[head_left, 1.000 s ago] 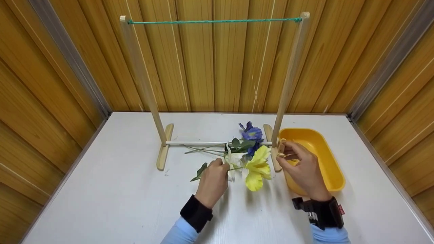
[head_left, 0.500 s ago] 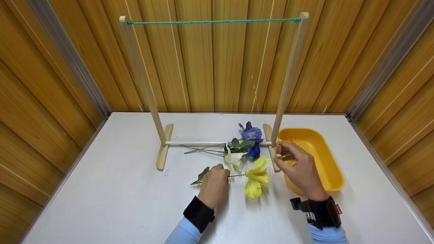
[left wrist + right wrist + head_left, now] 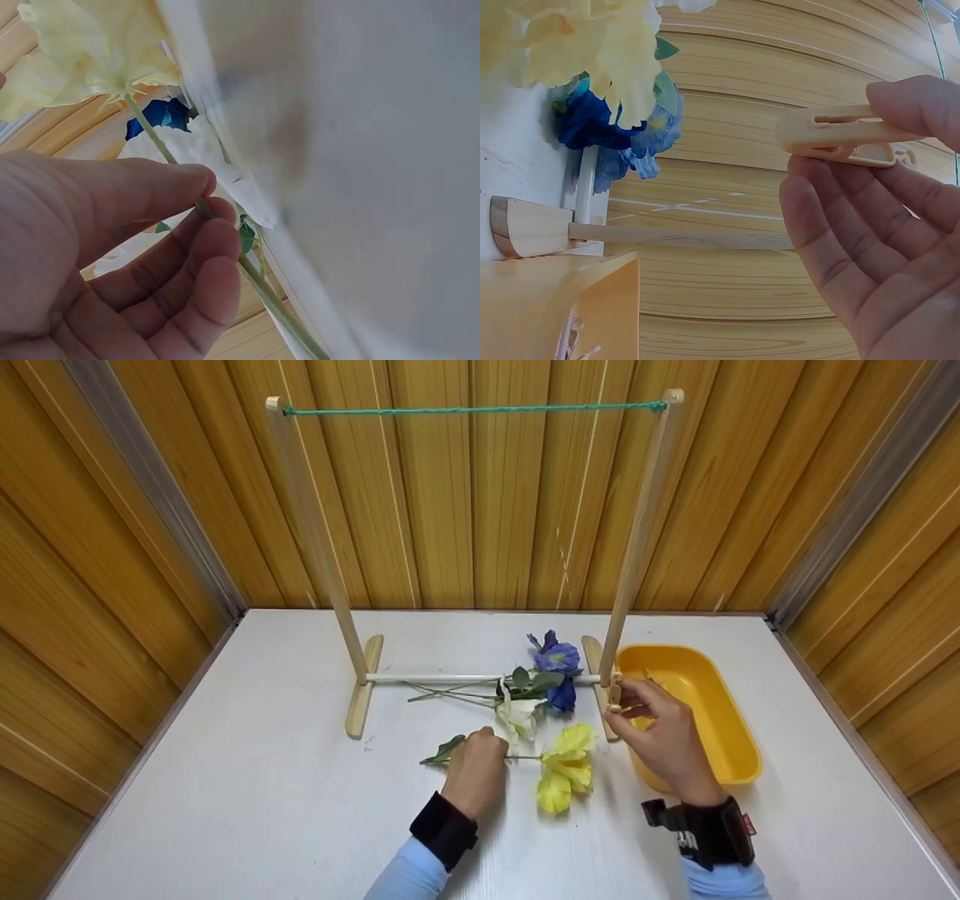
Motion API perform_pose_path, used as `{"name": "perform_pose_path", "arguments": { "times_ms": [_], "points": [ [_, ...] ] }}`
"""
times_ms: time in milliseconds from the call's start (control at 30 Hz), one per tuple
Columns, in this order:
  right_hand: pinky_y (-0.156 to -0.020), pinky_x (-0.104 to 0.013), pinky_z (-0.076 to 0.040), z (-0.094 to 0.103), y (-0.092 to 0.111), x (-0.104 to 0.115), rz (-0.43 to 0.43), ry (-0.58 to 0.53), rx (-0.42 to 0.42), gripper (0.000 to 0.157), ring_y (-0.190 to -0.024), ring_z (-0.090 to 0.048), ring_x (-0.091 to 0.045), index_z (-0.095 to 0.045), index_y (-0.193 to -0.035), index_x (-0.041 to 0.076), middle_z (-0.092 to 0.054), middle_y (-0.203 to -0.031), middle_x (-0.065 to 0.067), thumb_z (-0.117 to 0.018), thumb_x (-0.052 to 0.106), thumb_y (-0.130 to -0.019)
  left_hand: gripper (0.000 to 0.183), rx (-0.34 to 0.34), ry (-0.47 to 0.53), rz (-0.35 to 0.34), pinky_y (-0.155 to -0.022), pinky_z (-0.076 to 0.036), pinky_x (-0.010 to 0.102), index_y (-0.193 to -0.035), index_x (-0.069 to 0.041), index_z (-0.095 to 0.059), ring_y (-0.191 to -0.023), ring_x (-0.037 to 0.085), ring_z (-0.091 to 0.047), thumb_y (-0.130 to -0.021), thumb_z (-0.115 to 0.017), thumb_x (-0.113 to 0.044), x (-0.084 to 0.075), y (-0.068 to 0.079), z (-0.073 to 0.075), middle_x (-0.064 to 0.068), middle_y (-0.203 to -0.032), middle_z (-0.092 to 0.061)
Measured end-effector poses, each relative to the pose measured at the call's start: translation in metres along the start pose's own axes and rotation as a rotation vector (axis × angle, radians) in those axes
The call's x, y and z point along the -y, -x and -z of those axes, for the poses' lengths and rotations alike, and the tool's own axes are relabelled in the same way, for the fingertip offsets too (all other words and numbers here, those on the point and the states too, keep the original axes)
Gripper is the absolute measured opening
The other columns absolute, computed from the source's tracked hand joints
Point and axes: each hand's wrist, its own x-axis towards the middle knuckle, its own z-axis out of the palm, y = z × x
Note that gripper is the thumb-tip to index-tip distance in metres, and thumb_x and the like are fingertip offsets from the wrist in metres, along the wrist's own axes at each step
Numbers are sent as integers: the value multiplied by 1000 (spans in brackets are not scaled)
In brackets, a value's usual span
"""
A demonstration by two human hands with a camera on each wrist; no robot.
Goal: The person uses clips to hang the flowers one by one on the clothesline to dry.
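My left hand (image 3: 477,769) pinches the green stem of a yellow artificial flower (image 3: 566,769) between thumb and fingertips, low over the white table. The stem (image 3: 274,307) runs slantwise past the fingers in the left wrist view. My right hand (image 3: 667,735) holds a pale yellow plastic clothespin (image 3: 840,135) between thumb and fingers, beside the rack's right foot. Behind the left hand lie a white flower (image 3: 519,714) and blue-purple flowers (image 3: 559,658), their stems pointing left.
A wooden rack with two posts (image 3: 634,532) carries a green cord (image 3: 472,410) across its top and a white bar (image 3: 431,679) low down. A yellow tub (image 3: 720,690) with more clothespins stands under my right hand. Wood-patterned walls enclose the table.
My left hand has lowered and drawn the yellow flower toward me, away from the white flower. The right hand has shifted slightly left, still gripping the clothespin.
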Motion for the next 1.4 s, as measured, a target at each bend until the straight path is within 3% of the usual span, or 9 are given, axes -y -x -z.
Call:
{"name": "perform_pose_path", "arguments": {
  "times_ms": [367, 900, 1133, 1400],
  "points": [
    [-73, -28, -61, 1, 0, 1, -13, 19, 14, 34, -85, -70, -13, -72, -115, 1, -73, -100, -2, -80, -6, -83, 18, 38, -87, 35, -49, -54, 35, -70, -5, -73, -61, 24, -63, -73, -70, 13, -5, 1, -2, 8, -70, -60],
    [-74, -19, -57, 0, 1, 4, -28, -2, 18, 32, -86, -69, -11, -72, -113, 1, -71, -98, -1, -80, -7, -83, 12, 35, -9, -30, -57, -56, 31, -78, -4, -68, -68, 22, -63, -79, -80, 0, -21, 4, 42, 8, -79, -58],
    [-74, -18, -57, -1, 1, 3, -21, -9, 19, 32, -85, -69, -12, -72, -113, 0, -71, -98, -2, -80, -7, -83, 16, -24, 43, -35, -61, -54, 30, -78, -4, -64, -71, 22, -58, -83, -79, 1, -16, 2, 57, 7, -79, -54],
    [-75, -20, -58, -2, 1, 2, -12, -14, 17, 34, -85, -69, -11, -72, -114, 1, -71, -98, -3, -80, -8, -82, 22, -81, 27, 4, -57, -53, 29, -72, -4, -60, -67, 20, -54, -83, -75, 9, -1, 3, 62, 6, -75, -50]
  ]
}}
